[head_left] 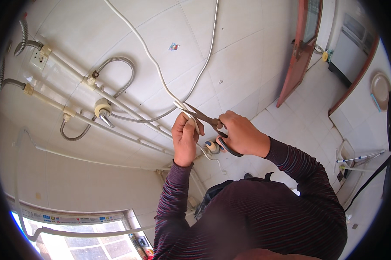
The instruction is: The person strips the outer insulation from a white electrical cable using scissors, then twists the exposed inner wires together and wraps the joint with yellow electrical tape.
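My left hand (186,138) is closed around a white cable (158,71), thumb and fingers pinching it in front of the wall. The cable hangs down from the top of the view, and a loose end drops below the hand. My right hand (246,135) grips a pair of dark metal scissors (209,120) by the handles, one black loop showing below the fingers. The scissor blades point left and lie slightly apart against the cable, just above my left fingertips. Whether the cable sits fully between the blades is hard to see.
White pipes (117,102) with flexible metal hoses run along the tiled wall at left, near a round valve (103,108) and a socket (38,60). A thin silvery hose (203,71) loops behind the cable. A reddish door (297,56) stands ajar at right; a window (80,234) is lower left.
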A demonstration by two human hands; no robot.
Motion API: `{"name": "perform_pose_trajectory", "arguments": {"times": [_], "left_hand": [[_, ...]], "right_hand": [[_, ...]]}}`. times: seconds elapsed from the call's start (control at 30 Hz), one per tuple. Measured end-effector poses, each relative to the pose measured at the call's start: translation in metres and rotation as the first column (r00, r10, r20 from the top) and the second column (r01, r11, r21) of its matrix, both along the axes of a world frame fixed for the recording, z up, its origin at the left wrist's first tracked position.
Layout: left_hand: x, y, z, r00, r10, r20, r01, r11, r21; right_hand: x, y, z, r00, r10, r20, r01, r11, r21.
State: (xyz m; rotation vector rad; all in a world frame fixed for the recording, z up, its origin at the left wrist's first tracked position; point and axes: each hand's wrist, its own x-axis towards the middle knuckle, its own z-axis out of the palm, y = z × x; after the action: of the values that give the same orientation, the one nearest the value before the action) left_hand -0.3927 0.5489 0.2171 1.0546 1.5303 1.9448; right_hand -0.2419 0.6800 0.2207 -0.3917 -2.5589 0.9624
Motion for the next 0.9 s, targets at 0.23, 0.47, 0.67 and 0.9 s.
{"name": "perform_pose_trajectory", "arguments": {"times": [0.23,0.47,0.67,0.9], "left_hand": [[0.005,0.000,-0.004,1.000,-0.014,-0.006,0.014,0.999,0.038],[0.007,0.003,-0.008,0.999,-0.001,-0.053,0.005,0.997,0.076],[0.008,0.006,-0.012,0.998,0.029,-0.063,-0.023,0.996,0.091],[0.016,0.010,-0.006,0.994,0.064,-0.094,-0.054,0.993,0.110]], "right_hand": [[-0.001,-0.009,0.006,0.992,-0.055,-0.112,0.075,0.981,0.177],[-0.001,-0.010,0.010,0.985,-0.091,-0.146,0.132,0.943,0.305],[-0.002,-0.012,0.010,0.989,-0.104,-0.107,0.130,0.953,0.276],[-0.002,-0.014,0.014,0.995,-0.095,0.006,0.093,0.981,0.172]]}}
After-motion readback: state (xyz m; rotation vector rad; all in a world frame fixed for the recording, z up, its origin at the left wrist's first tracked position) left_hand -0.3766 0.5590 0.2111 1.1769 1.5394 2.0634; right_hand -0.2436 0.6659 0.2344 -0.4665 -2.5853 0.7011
